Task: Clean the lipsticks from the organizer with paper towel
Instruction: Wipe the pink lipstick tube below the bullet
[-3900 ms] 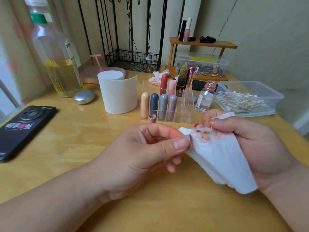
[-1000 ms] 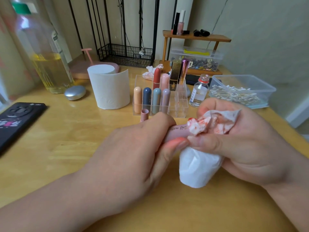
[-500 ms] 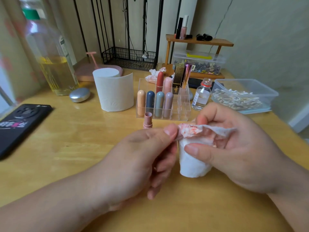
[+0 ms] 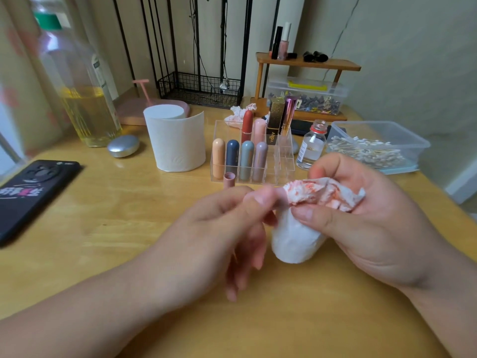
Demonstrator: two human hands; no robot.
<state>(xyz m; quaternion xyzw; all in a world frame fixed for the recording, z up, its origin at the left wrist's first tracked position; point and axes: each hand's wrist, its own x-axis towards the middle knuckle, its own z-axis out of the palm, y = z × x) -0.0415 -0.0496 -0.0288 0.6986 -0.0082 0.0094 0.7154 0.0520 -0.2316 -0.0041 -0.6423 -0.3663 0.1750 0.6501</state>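
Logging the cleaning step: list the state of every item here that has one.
Left hand, pinching the lipstick.
Right hand, gripping the paper towel, crumpled, red-stained.
Lipstick cap, off, upright on the table.
Glass bottle, uncapped.
Swab box, lidless.
Oil bottle, capped.
Organizer, partly filled.

Glossy varnished wood table [image 4: 129,215]; clear plastic organizer [image 4: 284,161]; crumpled soft paper towel [image 4: 296,239].
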